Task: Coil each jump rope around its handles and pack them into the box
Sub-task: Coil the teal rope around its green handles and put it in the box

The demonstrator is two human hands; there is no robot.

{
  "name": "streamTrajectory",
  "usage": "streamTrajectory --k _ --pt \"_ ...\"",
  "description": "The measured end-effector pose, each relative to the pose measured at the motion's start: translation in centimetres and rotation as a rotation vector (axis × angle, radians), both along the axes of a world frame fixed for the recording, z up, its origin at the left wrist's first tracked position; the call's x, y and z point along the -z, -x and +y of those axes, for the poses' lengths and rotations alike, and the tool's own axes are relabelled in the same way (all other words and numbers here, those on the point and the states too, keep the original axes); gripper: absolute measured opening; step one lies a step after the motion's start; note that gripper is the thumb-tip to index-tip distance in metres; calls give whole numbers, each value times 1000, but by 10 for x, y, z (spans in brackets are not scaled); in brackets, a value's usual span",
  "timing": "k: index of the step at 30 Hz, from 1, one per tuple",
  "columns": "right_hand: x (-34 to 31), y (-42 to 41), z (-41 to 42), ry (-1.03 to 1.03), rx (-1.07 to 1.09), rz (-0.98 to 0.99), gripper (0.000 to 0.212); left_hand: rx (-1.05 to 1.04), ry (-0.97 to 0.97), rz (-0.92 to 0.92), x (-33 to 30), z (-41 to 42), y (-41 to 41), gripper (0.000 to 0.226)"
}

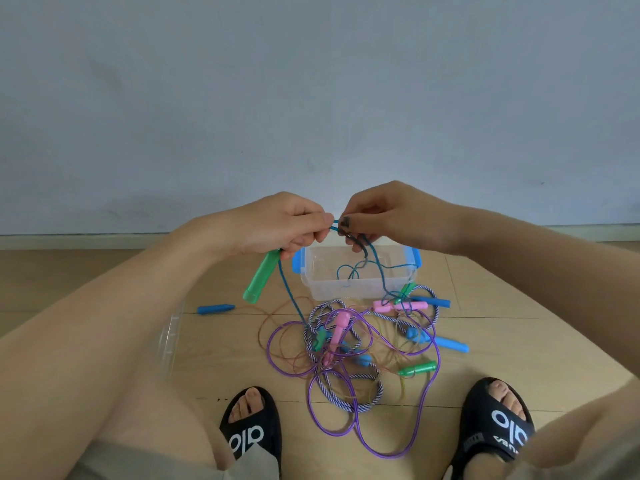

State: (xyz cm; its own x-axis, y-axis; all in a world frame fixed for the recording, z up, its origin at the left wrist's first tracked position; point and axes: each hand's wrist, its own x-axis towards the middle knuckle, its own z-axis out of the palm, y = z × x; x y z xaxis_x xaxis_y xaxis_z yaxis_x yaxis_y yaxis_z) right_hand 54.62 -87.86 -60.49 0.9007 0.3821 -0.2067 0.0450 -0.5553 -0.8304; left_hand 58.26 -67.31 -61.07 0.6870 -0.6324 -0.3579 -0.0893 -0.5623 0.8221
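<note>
- Black open-toe slides (493, 427) on both feet sit nearest the lens, planted on the pale wood-look floor (502, 306), bare knees either side.
- Between the feet and box: tangled heap of jump ropes (346, 351) on the floor – purple plastic cord, blue-white braided cord, thin amber cord, pink, blue and green handles mixed in.
- Clear plastic storage box with blue clips (356, 275) stands just behind the heap, open; only a loop of teal cord dangles into it, nothing packed yet.
- Clear lid (169, 337) lies flat on the floor to the left.
- Left hand (277, 226) clenched round top of green plastic handle (261, 277), raised above the floor in front of the box.
- Handle's long axis runs diagonal, free end pointing down-left towards the floor.
- Right hand (377, 213) pinches the teal braided cord (291, 299) close to the left hand's fingertips.
- Cord drops from the hands into the heap, seems snagged there.
- Step, as I judge: first rope, separating and starting the wrap; early in task.
- Next move calls for pulling the teal cord free of the heap, finding its second green handle, pairing handles, then winding.
</note>
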Motion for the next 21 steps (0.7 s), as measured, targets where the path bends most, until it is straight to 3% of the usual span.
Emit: streamTrajectory --k 4,7,10,13,15,17,19,21 --pt "-3 -11 -23 93 44 -24 19 8 -20 4 1 2 -1 35" --pt "6 -30 -77 207 247 -18 17 -17 -23 -2 0 6 -3 33" --pt "23 -31 -135 522 413 66 20 -21 -11 -6 -1 12 -5 34" --pt "35 -26 -135 833 302 146 34 -38 -6 -6 -1 13 -6 35" --pt "31 -25 -101 732 239 17 41 -32 -8 -8 -1 10 -6 35" --pt "16 -19 -55 373 209 -33 34 -14 -6 -5 0 4 -4 34" --pt "6 -5 -14 97 146 37 29 -3 -1 -1 0 -3 -2 34" --pt "3 2 8 61 56 4 27 2 -6 0 -1 -6 0 33"
